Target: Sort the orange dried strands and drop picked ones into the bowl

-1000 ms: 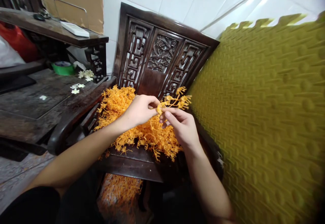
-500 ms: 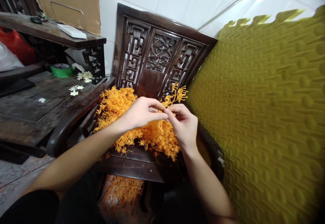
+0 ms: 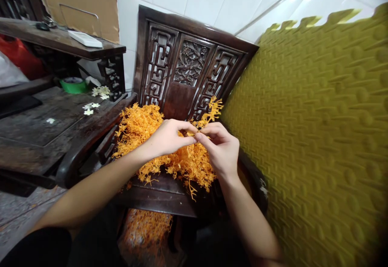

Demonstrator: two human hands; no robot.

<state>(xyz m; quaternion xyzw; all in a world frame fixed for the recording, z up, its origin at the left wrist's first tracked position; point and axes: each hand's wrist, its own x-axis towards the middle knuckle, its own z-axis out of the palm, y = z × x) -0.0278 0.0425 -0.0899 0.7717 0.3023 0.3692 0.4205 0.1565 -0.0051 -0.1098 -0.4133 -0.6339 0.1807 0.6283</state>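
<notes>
An orange plastic flower sprig [image 3: 211, 112] rises above my fingertips, its stem pinched between both hands. My left hand [image 3: 174, 137] is closed, thumb and forefinger meeting at the stem. My right hand [image 3: 221, 145] pinches the same spot from the other side, its fingertips touching the left ones. Below and behind the hands, a heap of orange plastic flowers [image 3: 141, 123] covers much of the dark wooden chair seat [image 3: 163, 196]. One loose strand hangs over the seat toward its front edge. My fingers hide the exact joint on the stem.
A yellow foam mat [image 3: 318, 121] stands upright along the right side. Behind the heap is the carved chair back [image 3: 194, 61]. On the left, a dark table [image 3: 30, 125] bears green tape [image 3: 73, 85] and pale flowers [image 3: 101, 91]. A bag of orange pieces [image 3: 145, 230] lies beneath the seat.
The sprig has turned and now stands more bunched above my fingers. My right hand has shifted slightly right and down. A strand now dangles lower at the front of the heap.
</notes>
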